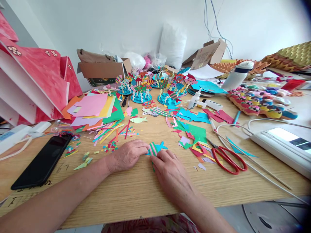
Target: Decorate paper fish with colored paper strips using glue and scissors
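While both hands press it, blue paper fish (156, 149) shows pink stripes.

You are working in bright, even daylight that fills the whole view; the white wall (136, 22) behind the wooden table (136, 191) is washed pale and nearly featureless. Shadows on the table are faint and soft, with only a thin dark edge beneath your left hand (127, 156) and right hand (170, 171). Right of the table's middle, the white device (282, 145) carries a glaring bright patch on its top. Your picture bends strongly toward the edges, curving the table's near rim, and the far right corners darken to a blurred vignette. The centre is sharp.
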Available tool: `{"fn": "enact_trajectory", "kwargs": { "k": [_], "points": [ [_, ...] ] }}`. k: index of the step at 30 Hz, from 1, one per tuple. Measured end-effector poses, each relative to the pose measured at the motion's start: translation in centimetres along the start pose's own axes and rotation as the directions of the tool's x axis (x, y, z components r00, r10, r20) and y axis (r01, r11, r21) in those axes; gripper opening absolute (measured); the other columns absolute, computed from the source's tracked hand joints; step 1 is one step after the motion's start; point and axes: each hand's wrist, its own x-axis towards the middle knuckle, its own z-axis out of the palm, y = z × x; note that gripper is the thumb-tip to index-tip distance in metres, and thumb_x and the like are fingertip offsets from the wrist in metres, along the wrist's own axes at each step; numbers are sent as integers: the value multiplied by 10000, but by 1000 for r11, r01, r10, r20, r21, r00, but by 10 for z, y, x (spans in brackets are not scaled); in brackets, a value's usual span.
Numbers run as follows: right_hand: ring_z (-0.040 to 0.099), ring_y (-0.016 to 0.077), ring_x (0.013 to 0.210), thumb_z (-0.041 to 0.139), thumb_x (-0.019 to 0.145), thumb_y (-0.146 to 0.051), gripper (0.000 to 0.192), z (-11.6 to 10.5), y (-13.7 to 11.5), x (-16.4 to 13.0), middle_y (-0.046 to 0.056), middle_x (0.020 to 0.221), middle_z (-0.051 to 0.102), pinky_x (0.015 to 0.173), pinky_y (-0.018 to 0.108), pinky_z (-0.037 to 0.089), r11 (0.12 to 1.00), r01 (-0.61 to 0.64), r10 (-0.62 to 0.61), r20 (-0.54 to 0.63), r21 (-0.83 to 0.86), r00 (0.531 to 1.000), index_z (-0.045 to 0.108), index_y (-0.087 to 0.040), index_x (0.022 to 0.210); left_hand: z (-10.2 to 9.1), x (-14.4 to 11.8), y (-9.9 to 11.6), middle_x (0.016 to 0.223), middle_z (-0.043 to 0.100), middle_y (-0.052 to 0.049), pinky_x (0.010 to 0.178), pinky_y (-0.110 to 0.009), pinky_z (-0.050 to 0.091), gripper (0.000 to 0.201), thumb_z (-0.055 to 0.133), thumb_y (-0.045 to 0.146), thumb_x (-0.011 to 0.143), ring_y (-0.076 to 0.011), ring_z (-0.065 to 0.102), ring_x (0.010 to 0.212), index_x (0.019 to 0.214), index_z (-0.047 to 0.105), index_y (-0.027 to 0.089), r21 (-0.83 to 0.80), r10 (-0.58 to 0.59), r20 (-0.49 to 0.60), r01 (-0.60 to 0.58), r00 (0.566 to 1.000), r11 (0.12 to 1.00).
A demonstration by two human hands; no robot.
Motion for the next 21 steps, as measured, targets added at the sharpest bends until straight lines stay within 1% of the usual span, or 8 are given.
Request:
{"fn": "enact_trajectory", "kwargs": {
  "k": [5,10,15,21],
  "points": [
    [445,150,776,475,795,-122,118,-3,0,1,23,800,536,703,253,325,1000,-15,15,13,7,1000,557,-207,803,-2,0,1,1019,584,-69,892,-284,395,279,326,57,817,-140,503,975,937,565,138,-12,-8,-3,8,1000,1000],
    [458,161,812,468,803,-129,122,0,-1,3,31,810,539,730,265,328,1000,-14,14,34,-8,999,566,-202,802,-4,1,3,1044,576,-68,901,-296,393,307,316,68,824,-140,499,996,1015,542,150,-8,-27,-6,27,1000,1000],
    [459,156,829,464,808,-133,132,1,-1,3,27,833,544,744,265,333,1000,-16,16,47,-7,999,570,-210,826,-2,1,2,1077,574,-68,915,-302,376,290,327,100,839,-148,498,999,1015,552,146,17,-9,12,8,1000,1000],
    [461,156,802,471,804,-133,122,-4,-2,4,24,807,544,739,261,342,1000,-7,7,47,3,999,571,-203,801,1,1,0,1044,588,-70,879,-286,392,283,327,110,844,-142,504,973,1004,558,146,8,-8,-7,8,1000,1000]
  ]
}}
